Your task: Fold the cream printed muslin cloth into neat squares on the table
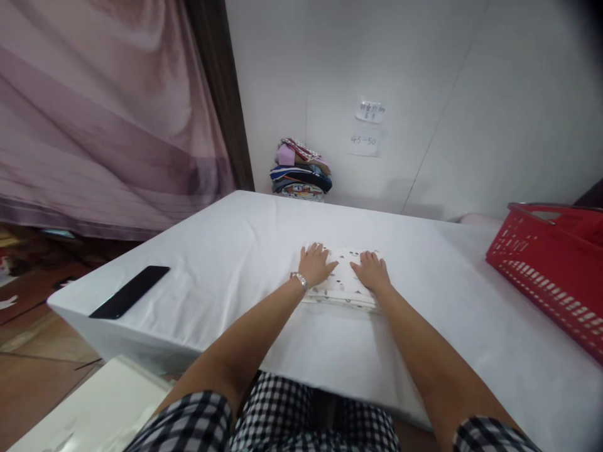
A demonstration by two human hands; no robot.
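While both hands rest flat on top of it, the folded cloth (342,279) lies straight in front of the person, near the middle of the white surface (226,251) and a little toward the near edge. The left hand (315,265) covers the left part of the cloth and the right hand (372,272) covers the right part, so the cloth is directly under each grip and not to one side of it. Its long axis runs from left to right, across the person's view, and the two hands sit at about the same distance from its middle; neither hand is clearly nearer. Each grip is spread, with the fingers laid out flat and pressing down, and nothing is pinched between them. A bracelet (298,277) sits on the left wrist. The cloth looks white or cream with small dark marks printed on it, and its near edge shows several layers, so I judge that it is folded into a compact flat rectangle. Well apart from it, a black phone (129,291) lies near the left corner of the surface, a red basket (546,263) stands at the right side, and a pile of folded clothes (300,169) sits at the far edge against the wall.
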